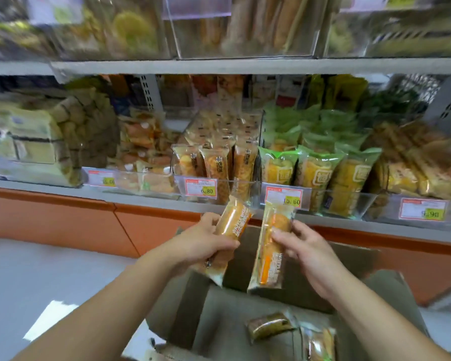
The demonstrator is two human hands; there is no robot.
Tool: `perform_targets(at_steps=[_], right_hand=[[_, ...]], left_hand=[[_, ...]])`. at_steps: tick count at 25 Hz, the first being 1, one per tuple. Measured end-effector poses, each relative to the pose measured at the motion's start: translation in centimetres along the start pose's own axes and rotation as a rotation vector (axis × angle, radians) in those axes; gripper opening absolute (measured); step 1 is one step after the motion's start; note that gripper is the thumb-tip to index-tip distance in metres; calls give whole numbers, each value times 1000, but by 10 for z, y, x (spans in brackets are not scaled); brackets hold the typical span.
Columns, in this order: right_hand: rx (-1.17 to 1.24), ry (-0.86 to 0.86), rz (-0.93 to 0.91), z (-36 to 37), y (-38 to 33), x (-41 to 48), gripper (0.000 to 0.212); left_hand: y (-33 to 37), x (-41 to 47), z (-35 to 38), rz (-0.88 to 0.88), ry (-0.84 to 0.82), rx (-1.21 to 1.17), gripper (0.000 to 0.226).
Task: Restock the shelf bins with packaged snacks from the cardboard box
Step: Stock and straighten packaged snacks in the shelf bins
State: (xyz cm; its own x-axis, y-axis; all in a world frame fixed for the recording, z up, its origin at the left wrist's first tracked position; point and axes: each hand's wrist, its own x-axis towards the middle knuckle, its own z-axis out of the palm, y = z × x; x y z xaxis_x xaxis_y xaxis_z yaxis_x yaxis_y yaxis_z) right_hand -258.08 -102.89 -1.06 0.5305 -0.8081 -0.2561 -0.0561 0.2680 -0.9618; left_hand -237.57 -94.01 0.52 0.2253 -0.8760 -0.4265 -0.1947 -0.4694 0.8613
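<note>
Left hand (206,241) grips one snack pack (232,225); right hand (305,252) grips another pack (270,246), both above the cardboard box (310,295).

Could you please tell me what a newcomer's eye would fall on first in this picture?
First, the two hands at the centre: the left hand grips an orange snack pack and the right hand holds a second snack pack, both above the open cardboard box. Behind them, the bright green packs stand out in a shelf bin right of centre.
</note>
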Motion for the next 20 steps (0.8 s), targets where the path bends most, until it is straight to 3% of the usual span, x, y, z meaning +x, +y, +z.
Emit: perform_targets(at_steps=[3,6,8,12,15,20], right_hand=[[-194,151,-265,21,-72,16,40],[-420,280,-594,47,-127,41,67],[-596,310,-721,61,-139,66,71],[-1171,277,-666,77,-107,107,54],[-1544,299,-712,74,-114,115,63],[-1883,137,-579,62,-155,123,64]], left_hand=[[9,-7,-39,94,129,167,56],[2,-6,-60,178,203,347,57],[-4,-3,-69,208,216,425,59],[-9,2,-81,205,198,425,57],[-10,9,-84,200,206,412,55],[-8,17,-82,216,195,405,54]])
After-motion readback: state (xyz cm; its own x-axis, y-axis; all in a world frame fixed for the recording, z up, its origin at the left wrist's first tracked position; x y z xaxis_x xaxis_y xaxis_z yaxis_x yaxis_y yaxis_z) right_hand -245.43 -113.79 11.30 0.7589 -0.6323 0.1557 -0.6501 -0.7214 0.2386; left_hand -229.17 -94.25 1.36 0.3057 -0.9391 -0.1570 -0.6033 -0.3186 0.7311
